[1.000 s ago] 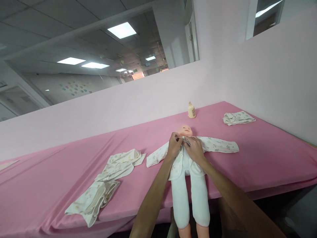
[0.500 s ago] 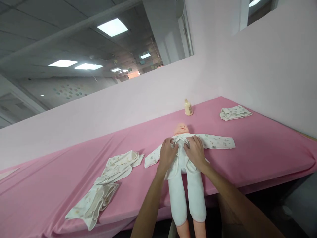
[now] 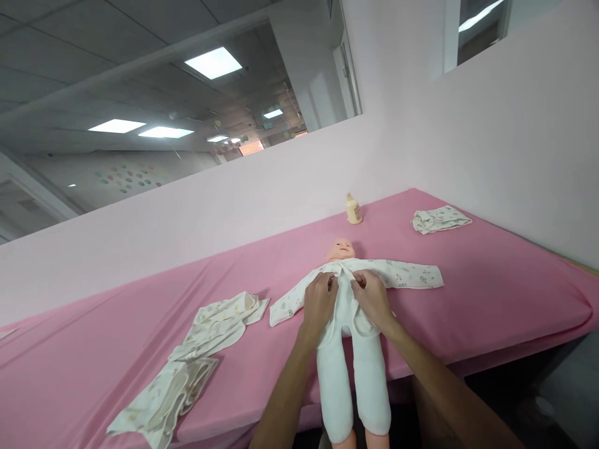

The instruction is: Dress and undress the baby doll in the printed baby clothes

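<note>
While the baby doll (image 3: 344,249) lies on its back across the near edge of the pink-covered bench (image 3: 491,280), with its white-trousered legs hanging past that edge, its printed jacket (image 3: 407,273) is gripped at the chest by both hands. The fingers of the left hand (image 3: 319,298) are curled narrow and pinched on one front flap. Those of the right hand (image 3: 371,296) are pinched likewise on the other flap, and the two hands are just beside each other. A small cream bottle (image 3: 353,209) is seen at the far edge behind the doll's head. A folded garment (image 3: 440,219) is seen toward the far right corner, and loose baby clothes (image 3: 206,337) are spread along the near edge to the left.
</note>
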Available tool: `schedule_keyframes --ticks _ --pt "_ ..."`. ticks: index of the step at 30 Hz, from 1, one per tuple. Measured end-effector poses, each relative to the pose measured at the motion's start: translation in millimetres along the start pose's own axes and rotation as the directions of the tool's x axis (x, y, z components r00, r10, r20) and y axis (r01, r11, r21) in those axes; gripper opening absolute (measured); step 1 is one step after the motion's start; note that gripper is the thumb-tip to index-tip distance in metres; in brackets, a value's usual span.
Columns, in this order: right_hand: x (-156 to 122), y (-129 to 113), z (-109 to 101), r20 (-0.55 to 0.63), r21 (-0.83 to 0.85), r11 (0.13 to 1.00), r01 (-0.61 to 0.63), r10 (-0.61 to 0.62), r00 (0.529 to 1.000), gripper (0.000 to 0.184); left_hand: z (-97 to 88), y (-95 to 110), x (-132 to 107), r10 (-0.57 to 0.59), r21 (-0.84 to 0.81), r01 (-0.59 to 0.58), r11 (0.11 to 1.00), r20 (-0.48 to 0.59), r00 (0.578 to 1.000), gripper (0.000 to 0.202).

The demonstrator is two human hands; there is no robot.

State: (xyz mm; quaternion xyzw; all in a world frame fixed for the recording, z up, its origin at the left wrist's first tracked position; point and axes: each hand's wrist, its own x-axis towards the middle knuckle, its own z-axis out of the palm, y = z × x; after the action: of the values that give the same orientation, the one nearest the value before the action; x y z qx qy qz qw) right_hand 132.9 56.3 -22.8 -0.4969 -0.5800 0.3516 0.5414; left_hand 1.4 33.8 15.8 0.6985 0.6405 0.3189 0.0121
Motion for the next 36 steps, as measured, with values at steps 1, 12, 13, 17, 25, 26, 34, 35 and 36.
schedule_keyframes --ticks 1,12,13,17,25,26,34,35,36 --pt "-0.7 0.7 -0.4 0.009 -0.021 1.0 0.011 -0.011 1.0 0.01 1.6 -0.8 -0.5 0.015 -0.011 -0.016 1.0 -0.013 1.0 0.021" --pt "-5.4 -10.6 1.4 -0.006 0.186 0.982 -0.02 0.021 1.0 0.021 11.7 -1.0 -6.4 0.275 0.18 -0.254 0.95 -0.099 0.957 0.024" --pt "-5.4 -10.5 1.9 -0.005 0.198 0.98 -0.02 0.021 1.0 0.021 13.0 -1.2 -6.7 0.291 0.192 -0.267 0.944 -0.107 0.951 0.024" --pt "-5.2 -9.0 3.9 0.0 0.209 0.978 -0.015 0.015 1.0 0.022 16.3 -1.2 -7.4 0.284 0.171 -0.257 0.951 -0.151 0.947 0.024" --pt "-5.6 -8.5 4.3 0.006 0.208 0.978 0.003 -0.004 1.0 0.021 16.6 1.1 -8.7 0.227 0.25 -0.199 0.947 -0.086 0.97 0.03" --pt "-6.0 -9.0 4.2 0.007 0.217 0.976 -0.001 -0.001 1.0 0.02 16.9 1.3 -9.0 0.228 0.264 -0.201 0.943 -0.075 0.971 0.031" --pt "-9.3 -10.0 3.6 0.013 0.276 0.959 0.066 -0.073 0.997 0.017 14.3 4.3 -8.0 0.131 -0.009 -0.133 0.991 -0.097 0.987 0.024" --pt "-9.7 -9.8 3.4 0.024 0.284 0.956 0.066 -0.076 0.997 0.018 12.4 4.8 -7.2 0.093 -0.092 -0.101 0.991 -0.089 0.992 0.023" --pt "-10.1 -9.6 3.1 0.033 0.294 0.954 0.061 -0.074 0.997 0.019 10.4 5.4 -6.2 0.053 -0.171 -0.064 0.983 -0.071 0.996 0.023"
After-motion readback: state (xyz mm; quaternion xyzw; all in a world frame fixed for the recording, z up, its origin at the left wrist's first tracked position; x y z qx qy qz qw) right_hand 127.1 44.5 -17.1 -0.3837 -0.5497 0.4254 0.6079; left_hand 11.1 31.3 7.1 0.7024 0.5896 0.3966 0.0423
